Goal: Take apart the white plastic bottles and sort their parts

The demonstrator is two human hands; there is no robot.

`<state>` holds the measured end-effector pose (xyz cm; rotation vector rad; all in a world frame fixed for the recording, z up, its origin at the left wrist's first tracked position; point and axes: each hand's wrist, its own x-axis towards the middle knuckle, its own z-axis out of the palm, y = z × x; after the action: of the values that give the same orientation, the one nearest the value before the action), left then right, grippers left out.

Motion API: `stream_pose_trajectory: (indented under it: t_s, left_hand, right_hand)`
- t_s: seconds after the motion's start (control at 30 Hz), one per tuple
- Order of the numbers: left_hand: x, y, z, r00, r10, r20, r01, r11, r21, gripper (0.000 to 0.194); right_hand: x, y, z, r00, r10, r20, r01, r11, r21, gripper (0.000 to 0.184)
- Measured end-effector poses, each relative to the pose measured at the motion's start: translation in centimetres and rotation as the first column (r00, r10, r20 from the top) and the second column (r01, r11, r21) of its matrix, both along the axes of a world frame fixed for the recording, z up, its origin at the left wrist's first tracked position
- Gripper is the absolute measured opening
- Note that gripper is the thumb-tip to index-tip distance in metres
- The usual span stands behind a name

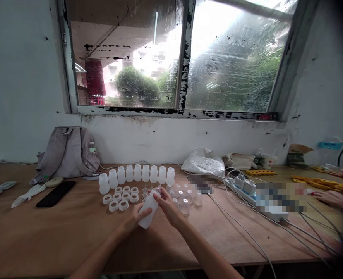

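My left hand [138,217] is wrapped round the body of a frosted white baby bottle [148,215], tilted with its neck up and to the right. At the bottle's mouth, the fingers of my right hand [167,203] are pinched together; what they hold is hidden. Beyond, a curved row of matching bottles [137,173] stands upright. White screw rings [124,204] lie grouped left of my hands. Clear teats [144,192] stand just behind the held bottle, partly covered. To the right are clear domed caps [184,207].
A grey backpack [68,153], black phone [56,193] and white spoon-shaped item [29,193] are on the left. Rightward lie a silvery plastic bag [204,162], a power strip [273,213] with trailing cables, and yellow parts [319,184]. Another person's hand [332,199] rests at far right.
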<state>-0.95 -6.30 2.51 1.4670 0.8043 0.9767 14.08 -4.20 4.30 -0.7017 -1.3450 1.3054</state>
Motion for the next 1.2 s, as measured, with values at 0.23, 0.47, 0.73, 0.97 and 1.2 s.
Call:
stream_pose_trajectory:
  t_s: [0.23,0.47,0.73,0.97,1.2]
  left_hand:
    - [1.8,-1.8,1.7,0.964,-0.193,0.181,0.244,0.912,-0.329,0.042]
    - [3.0,0.7,1.3,0.904,0.314,-0.290,-0.284,0.948,0.142,0.046]
    - [2.4,0.3,0.2,0.982,-0.099,-0.163,0.079,0.989,-0.127,0.028]
    - [3.6,1.3,0.0,0.807,0.297,-0.511,-0.178,0.947,0.269,0.020]
    - [3.5,1.3,-0.4,0.546,0.600,-0.585,-0.268,0.787,0.556,0.041]
  right_hand:
    - [0.7,-0.5,2.8,0.939,0.343,-0.019,-0.343,0.937,-0.063,0.045]
    - [-1.0,1.4,1.5,0.986,-0.092,0.136,0.081,0.993,0.082,0.025]
    - [-0.3,0.7,1.9,0.983,0.177,0.038,-0.176,0.984,-0.019,0.032]
    - [0.5,1.1,1.0,0.991,0.103,0.082,-0.104,0.995,0.012,0.020]
    - [0.9,1.0,0.2,0.964,-0.095,0.247,0.038,0.973,0.227,0.019]
